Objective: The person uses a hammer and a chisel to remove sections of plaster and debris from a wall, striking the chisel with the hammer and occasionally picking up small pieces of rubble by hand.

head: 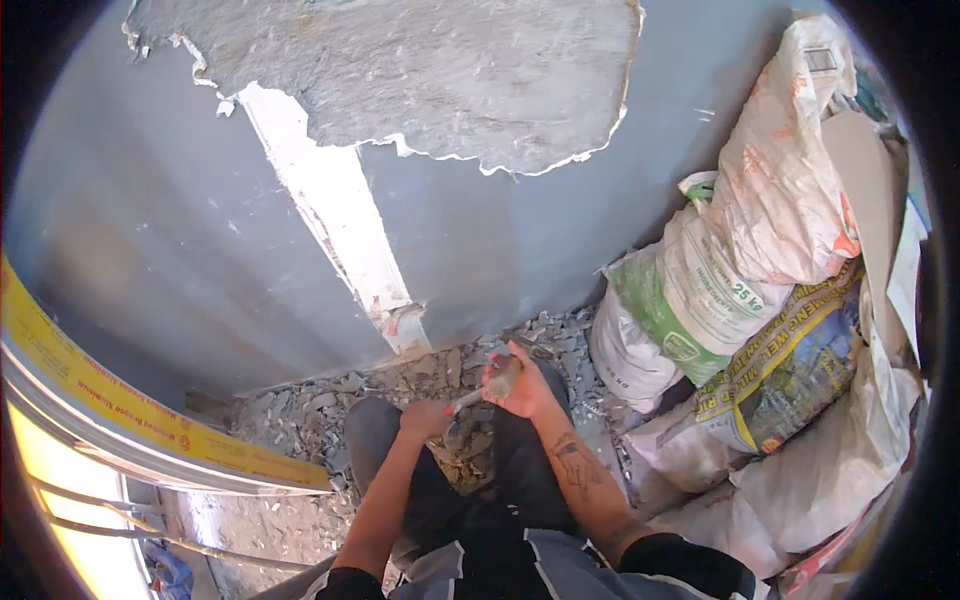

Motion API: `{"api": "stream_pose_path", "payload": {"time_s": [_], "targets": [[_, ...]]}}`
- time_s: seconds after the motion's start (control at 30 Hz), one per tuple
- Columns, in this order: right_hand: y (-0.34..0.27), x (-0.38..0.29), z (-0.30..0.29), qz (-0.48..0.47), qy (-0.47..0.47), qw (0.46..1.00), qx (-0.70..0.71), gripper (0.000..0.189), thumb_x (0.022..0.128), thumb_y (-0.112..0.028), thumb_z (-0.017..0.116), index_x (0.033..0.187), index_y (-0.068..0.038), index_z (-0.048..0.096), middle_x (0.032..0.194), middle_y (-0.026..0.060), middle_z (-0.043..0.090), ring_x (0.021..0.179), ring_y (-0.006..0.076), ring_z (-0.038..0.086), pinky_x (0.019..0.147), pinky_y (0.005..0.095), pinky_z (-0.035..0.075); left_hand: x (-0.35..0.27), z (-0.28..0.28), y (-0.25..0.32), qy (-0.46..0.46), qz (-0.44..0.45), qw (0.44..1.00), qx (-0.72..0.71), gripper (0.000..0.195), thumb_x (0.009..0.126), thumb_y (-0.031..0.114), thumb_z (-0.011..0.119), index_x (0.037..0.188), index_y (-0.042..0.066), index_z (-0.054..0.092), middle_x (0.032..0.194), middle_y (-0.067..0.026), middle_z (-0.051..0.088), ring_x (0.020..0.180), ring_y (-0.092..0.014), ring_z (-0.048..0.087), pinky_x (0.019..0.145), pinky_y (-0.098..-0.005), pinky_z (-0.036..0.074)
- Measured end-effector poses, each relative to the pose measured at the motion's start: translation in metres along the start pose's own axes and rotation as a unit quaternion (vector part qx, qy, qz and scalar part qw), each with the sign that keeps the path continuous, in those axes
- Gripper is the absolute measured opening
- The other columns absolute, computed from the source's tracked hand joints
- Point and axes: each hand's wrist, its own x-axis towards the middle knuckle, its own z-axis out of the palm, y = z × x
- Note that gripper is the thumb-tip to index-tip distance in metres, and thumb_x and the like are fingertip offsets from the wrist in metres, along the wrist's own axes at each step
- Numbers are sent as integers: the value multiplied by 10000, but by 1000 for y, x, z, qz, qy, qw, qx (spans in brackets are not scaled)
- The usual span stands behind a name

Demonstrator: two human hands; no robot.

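Observation:
A hand tool (469, 400), apparently a scraper, spans the space between my two hands above my knees. My left hand (427, 419) is closed around its handle, where a bit of red shows by the thumb. At the other end, the broad, dusty, blade-like part (504, 378) rests in my right hand (527, 386), whose fingers curl around it. Before me stands a grey painted wall (465, 240). Its paint is stripped off in a large rough patch (450, 75) and along a white vertical strip (337, 210).
Paint and plaster chips (300, 420) cover the floor along the wall. Stuffed woven sacks (697, 292) are piled on the right. At the left is a frame with yellow printed tape (165, 427), beside a bright opening (75, 495).

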Motion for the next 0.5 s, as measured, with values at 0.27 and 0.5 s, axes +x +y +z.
{"api": "stream_pose_path", "payload": {"time_s": [0.27,0.5], "targets": [[-1,2,3,17,9,1000,-10,436,891,-512,648,952,-80,642,864,75,620,828,283,620,770,462,492,12,16,-12,9,-1,1000,10,292,857,334,581,1000,121,721,990,-166,715,909,-380,691,783,-498,543],[-5,-1,7,48,31,998,13,442,896,-522,635,949,-83,651,869,92,616,828,252,595,767,429,485,22,32,-20,63,9,998,-1,254,868,306,579,947,116,728,922,-155,719,871,-362,699,722,-501,541]]}}
